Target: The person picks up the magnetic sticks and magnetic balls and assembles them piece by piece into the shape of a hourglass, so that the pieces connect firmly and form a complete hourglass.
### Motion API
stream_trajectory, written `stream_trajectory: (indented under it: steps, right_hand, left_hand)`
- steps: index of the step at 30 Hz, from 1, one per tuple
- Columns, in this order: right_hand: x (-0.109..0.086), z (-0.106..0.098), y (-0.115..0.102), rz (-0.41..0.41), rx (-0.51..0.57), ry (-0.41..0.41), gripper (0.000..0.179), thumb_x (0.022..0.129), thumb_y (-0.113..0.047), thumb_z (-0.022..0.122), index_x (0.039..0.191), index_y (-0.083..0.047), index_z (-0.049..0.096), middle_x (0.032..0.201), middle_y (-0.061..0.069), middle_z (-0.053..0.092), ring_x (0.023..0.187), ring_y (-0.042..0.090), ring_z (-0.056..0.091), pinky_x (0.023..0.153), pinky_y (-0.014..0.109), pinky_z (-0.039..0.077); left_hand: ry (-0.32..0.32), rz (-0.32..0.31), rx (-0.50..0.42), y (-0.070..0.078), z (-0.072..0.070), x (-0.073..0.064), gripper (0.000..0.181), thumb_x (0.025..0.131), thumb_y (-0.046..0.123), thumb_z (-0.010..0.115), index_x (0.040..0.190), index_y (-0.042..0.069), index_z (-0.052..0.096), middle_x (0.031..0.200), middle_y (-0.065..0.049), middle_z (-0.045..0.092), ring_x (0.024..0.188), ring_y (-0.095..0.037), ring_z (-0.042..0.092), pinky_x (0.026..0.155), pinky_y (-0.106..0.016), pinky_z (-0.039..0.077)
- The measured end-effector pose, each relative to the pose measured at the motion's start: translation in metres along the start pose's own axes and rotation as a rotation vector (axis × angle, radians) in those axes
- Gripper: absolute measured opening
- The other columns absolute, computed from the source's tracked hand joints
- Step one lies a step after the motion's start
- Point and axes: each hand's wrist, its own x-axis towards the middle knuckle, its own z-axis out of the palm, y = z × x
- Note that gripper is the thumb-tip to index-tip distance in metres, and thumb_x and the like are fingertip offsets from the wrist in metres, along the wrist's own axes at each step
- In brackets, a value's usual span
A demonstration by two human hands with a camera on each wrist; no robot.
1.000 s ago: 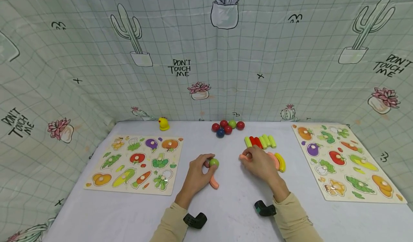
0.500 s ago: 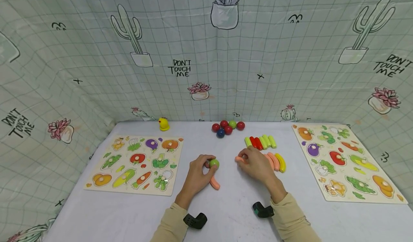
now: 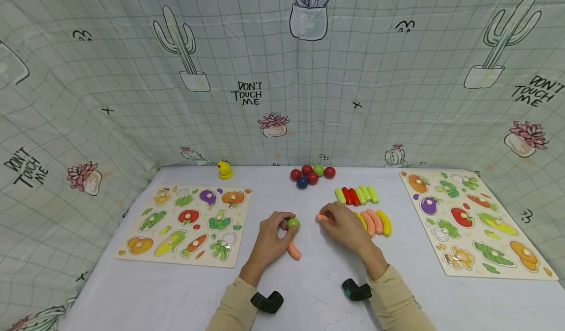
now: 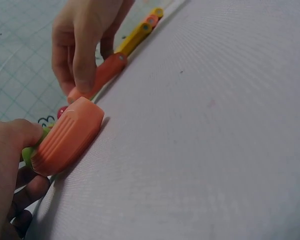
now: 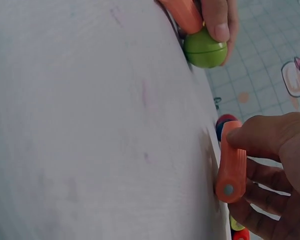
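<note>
My left hand grips a green toy ball low over the white table, thumb and fingers around it; the right wrist view shows a seam across the ball. Beside that hand a salmon curved toy piece lies on the cloth. My right hand pinches another salmon curved piece between thumb and fingers, with a grey dot at its end. Just right of this hand stand a yellow curved piece and salmon pieces in a row, partly hidden by the hand.
Short green sticks and red sticks lie in a row behind my right hand. Red balls, a blue ball and a green ball cluster at the back. A yellow duck and two vegetable puzzle boards flank the table.
My right hand has moved left with the salmon piece, away from the row, uncovering more salmon pieces and part of another yellow one. My left hand has stayed in place.
</note>
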Motion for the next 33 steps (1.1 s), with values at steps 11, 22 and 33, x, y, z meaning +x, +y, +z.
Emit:
stream_trajectory:
  steps: [11, 22, 33]
  right_hand:
    - [0.000, 0.006, -0.007, -0.056, -0.041, -0.010, 0.022, 0.085, -0.025, 0.070, 0.103, -0.012, 0.068, 0.095, 0.002, 0.063, 0.081, 0.014, 0.056, 0.074, 0.032, 0.049]
    - [0.000, 0.014, -0.009, -0.143, -0.020, -0.008, 0.017, 0.087, -0.017, 0.068, 0.104, -0.013, 0.068, 0.095, 0.000, 0.064, 0.088, 0.014, 0.058, 0.080, 0.035, 0.051]
    - [-0.002, 0.017, -0.012, -0.226, 0.016, -0.040, 0.020, 0.085, -0.011, 0.069, 0.105, -0.011, 0.068, 0.098, 0.001, 0.064, 0.093, 0.016, 0.059, 0.084, 0.037, 0.051]
  left_hand:
    - [0.007, 0.008, -0.011, -0.001, 0.000, 0.000, 0.027, 0.087, 0.024, 0.067, 0.113, 0.015, 0.063, 0.093, 0.003, 0.060, 0.082, -0.011, 0.052, 0.076, -0.025, 0.039]
    - [0.015, 0.070, 0.009, -0.001, 0.000, 0.000, 0.026, 0.085, 0.026, 0.069, 0.108, 0.015, 0.064, 0.093, 0.003, 0.063, 0.080, -0.012, 0.053, 0.083, -0.035, 0.035]
    - [0.014, 0.062, 0.030, -0.001, 0.002, 0.001, 0.022, 0.081, 0.029, 0.073, 0.096, 0.017, 0.061, 0.080, 0.006, 0.055, 0.077, -0.012, 0.050, 0.082, -0.033, 0.031]
